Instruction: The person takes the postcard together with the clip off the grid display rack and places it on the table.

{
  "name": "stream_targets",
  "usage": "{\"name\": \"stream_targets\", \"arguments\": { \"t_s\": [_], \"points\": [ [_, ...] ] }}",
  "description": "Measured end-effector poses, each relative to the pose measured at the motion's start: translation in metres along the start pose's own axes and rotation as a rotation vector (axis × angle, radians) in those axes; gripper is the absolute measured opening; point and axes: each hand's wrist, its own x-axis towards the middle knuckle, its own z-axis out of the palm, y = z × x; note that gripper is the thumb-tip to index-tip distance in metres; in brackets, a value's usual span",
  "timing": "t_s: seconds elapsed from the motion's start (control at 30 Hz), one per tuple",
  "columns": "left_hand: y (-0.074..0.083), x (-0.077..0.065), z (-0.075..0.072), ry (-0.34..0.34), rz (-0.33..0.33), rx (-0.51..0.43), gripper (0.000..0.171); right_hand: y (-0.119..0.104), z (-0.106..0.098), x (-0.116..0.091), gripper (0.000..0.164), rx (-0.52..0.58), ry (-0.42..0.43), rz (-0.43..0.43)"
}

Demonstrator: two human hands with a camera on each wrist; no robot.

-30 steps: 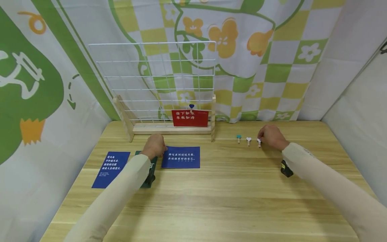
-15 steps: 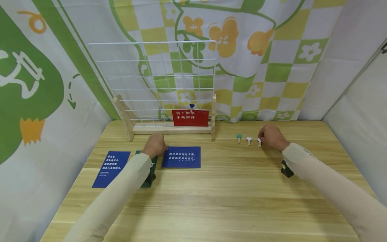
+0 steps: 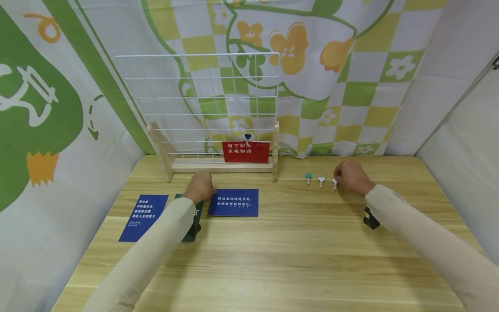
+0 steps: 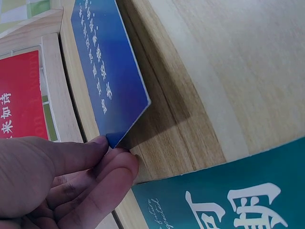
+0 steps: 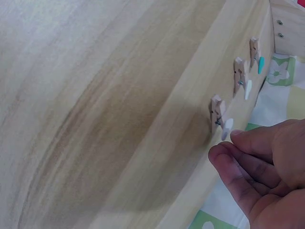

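A blue card [image 3: 234, 203] with white writing has its left corner pinched between the thumb and fingers of my left hand [image 3: 200, 187]. In the left wrist view that card [image 4: 112, 71] is tilted, its near edge raised above the table and casting a shadow. Beneath my left forearm lies a green card [image 4: 228, 200], partly hidden. My right hand [image 3: 349, 175] pinches the heart end of a small wooden clothespin [image 5: 218, 117] with a white heart; it lies on the table. Beside it are a second white-heart clothespin [image 5: 240, 78] and a teal-heart one [image 5: 256, 53].
A white wire grid rack [image 3: 210, 97] on a wooden base stands at the back left. A red card [image 3: 246, 152] hangs low on it from a blue-heart clothespin [image 3: 247, 137]. Another blue card [image 3: 144, 216] lies at the table's left. A patterned curtain [image 3: 312, 78] hangs behind.
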Motion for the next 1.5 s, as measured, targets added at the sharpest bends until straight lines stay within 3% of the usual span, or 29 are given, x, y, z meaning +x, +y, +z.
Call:
{"name": "stream_targets", "arguments": {
  "t_s": [0.37,0.67,0.97,1.13,1.3,1.5],
  "points": [
    [-0.001,-0.002,-0.006,0.011,0.0,0.036,0.023,-0.001,-0.016,-0.005,0.018,-0.008,0.022,0.029],
    [0.0,-0.003,-0.01,0.049,0.017,0.018,0.032,-0.017,-0.03,-0.004,0.023,-0.019,0.059,0.056],
    [0.003,-0.002,-0.018,0.143,0.08,-0.002,0.016,-0.043,-0.039,0.005,0.03,-0.029,0.05,0.026],
    [0.005,-0.002,-0.023,0.201,0.093,-0.043,0.023,-0.055,-0.043,0.009,0.031,-0.039,0.082,-0.026],
    [0.007,0.002,-0.031,0.263,0.12,-0.007,0.032,-0.07,-0.047,0.014,0.029,-0.015,0.079,-0.037],
    [0.01,0.005,-0.041,0.304,0.128,-0.034,0.04,-0.092,-0.05,0.022,0.043,0.005,0.049,-0.053]
  ]
}}
